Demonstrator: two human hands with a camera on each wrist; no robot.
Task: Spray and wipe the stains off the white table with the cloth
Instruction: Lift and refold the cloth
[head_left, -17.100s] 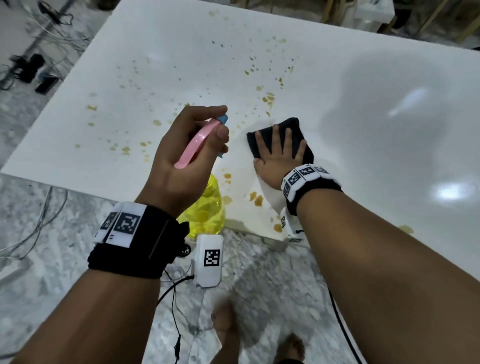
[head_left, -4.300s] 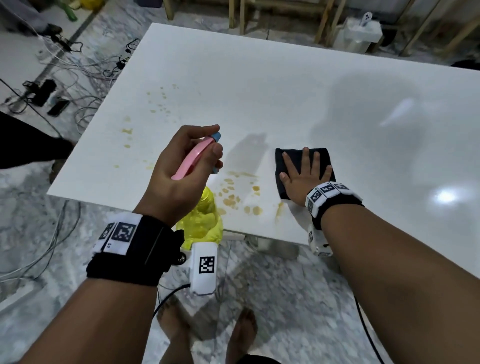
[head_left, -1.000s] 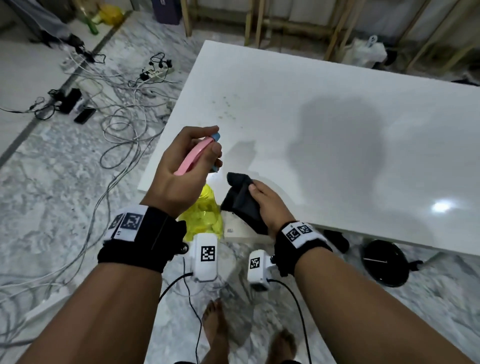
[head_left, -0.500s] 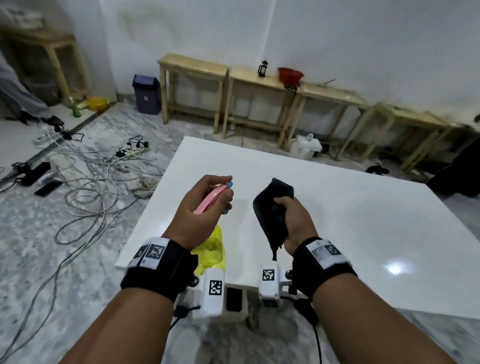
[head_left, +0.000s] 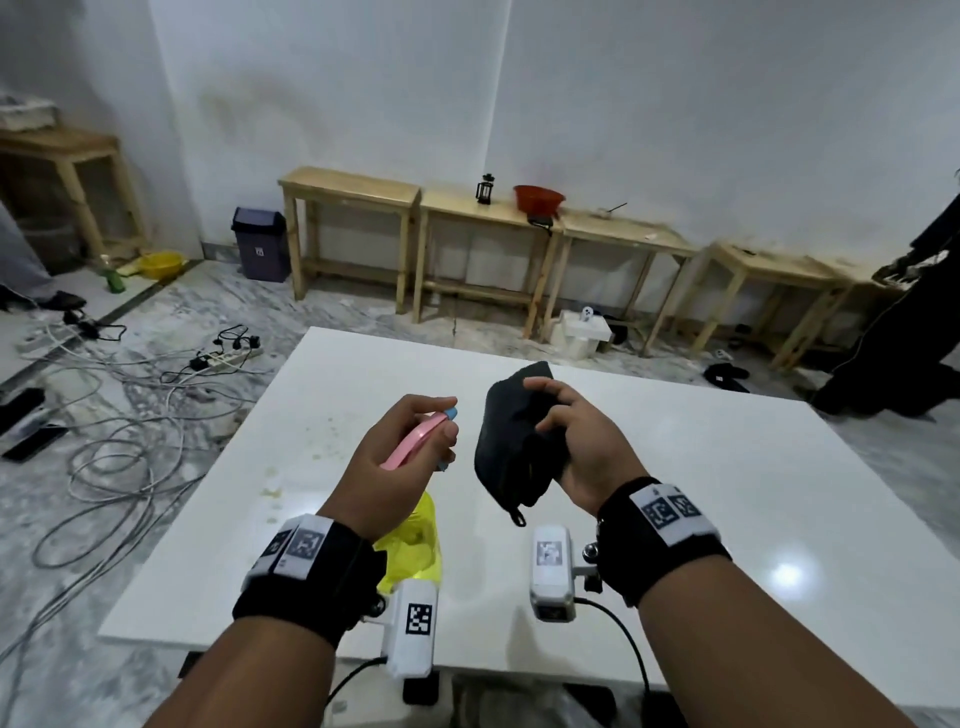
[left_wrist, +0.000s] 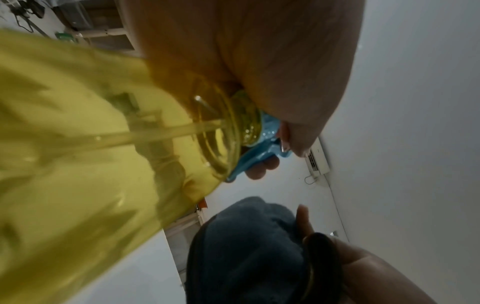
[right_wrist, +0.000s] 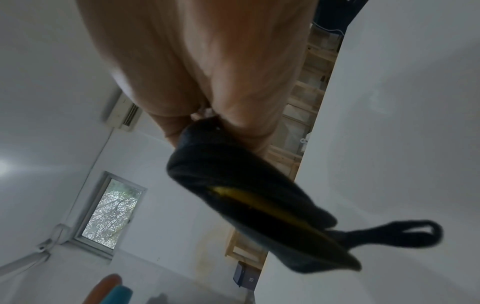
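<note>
Our left hand (head_left: 400, 457) gripping the yellow spray bottle (head_left: 413, 540), our right hand (head_left: 576, 447) clutching the dark cloth (head_left: 511, 441), both above the table (head_left: 727, 493), faint stains (head_left: 272, 491) near its left edge

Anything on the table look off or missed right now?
Faint yellowish residue remains near the white table left edge, unwiped. The cloth is lifted in the right hand, off the surface.
</note>
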